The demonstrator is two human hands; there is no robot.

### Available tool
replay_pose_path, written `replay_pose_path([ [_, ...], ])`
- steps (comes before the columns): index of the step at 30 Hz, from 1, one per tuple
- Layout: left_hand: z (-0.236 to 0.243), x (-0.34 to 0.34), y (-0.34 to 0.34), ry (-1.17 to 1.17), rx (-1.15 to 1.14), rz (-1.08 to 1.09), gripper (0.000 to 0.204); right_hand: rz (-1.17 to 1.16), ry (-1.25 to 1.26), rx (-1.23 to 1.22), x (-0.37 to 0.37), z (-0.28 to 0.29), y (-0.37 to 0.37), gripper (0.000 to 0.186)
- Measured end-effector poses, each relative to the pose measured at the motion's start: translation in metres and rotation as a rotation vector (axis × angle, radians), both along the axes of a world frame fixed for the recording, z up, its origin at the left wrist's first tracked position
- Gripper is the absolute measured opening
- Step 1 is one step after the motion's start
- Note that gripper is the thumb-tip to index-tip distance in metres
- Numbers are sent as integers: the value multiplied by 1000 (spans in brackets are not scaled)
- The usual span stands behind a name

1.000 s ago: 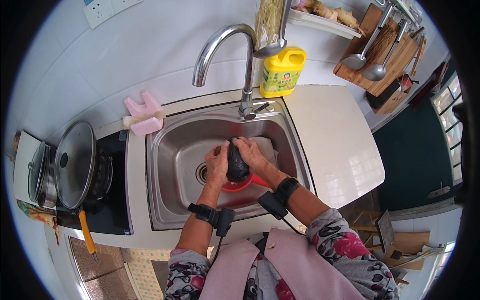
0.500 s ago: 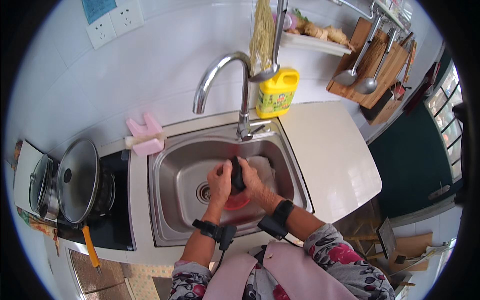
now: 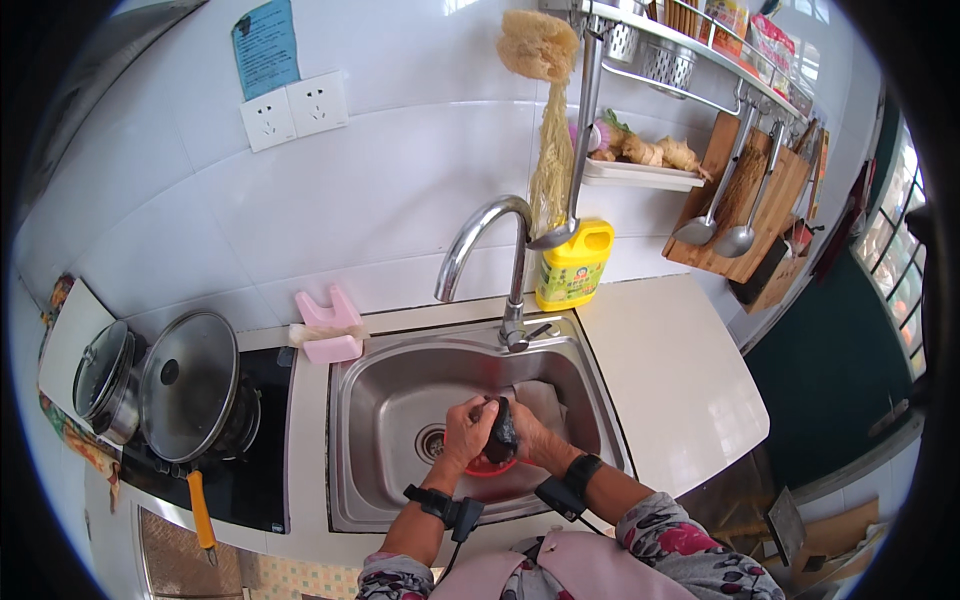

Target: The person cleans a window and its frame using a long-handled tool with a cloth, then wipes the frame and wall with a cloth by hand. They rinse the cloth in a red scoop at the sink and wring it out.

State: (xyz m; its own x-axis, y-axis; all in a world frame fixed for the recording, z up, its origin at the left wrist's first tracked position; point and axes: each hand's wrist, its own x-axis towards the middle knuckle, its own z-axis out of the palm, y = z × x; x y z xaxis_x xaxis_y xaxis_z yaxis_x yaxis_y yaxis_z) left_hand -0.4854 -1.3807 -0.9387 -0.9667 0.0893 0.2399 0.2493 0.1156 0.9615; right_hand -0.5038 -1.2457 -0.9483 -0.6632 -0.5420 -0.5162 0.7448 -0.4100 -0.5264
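Note:
Over the sink (image 3: 375,410), my two hands are closed around a small black oblong thing (image 3: 503,426). It has a glossy, uneven surface, and its kind I cannot make out. My left hand (image 3: 466,432) grips it from the left, fingers curled over its upper end. On the other side my right hand (image 3: 537,442) presses against it, with some fingers hidden. Directly beneath is a red round dish or basin (image 3: 490,468), mostly covered by the hands. A whitish cloth-like piece (image 3: 541,398) lies behind my right hand. The drain (image 3: 431,442) shows beside my left hand.
A curved chrome faucet (image 3: 487,215) rises behind the sink, near a yellow jug (image 3: 573,270) and a hanging ladle (image 3: 556,236). On the left, a pink holder (image 3: 332,325) and a lidded pan (image 3: 190,388) stand by the hob. White counter (image 3: 670,370) extends right.
My view has tilted upward, so more wall and shelf show. The black thing has turned in my hands, exposing more of its glossy side. Both hands still hold it over the red dish.

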Motion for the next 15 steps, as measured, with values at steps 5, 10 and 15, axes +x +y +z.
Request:
replay_pose_path([
  [5,3,10,-2,-194,334,-134,27,-187,143,340,-19,-18,11,37],
  [10,-12,6,3,-448,749,-90,53,-126,363,573,-31,-16,20,44],
  [15,-34,7,8,-663,1152,-57,39,-258,1161,983,-6,6,16,60],
])
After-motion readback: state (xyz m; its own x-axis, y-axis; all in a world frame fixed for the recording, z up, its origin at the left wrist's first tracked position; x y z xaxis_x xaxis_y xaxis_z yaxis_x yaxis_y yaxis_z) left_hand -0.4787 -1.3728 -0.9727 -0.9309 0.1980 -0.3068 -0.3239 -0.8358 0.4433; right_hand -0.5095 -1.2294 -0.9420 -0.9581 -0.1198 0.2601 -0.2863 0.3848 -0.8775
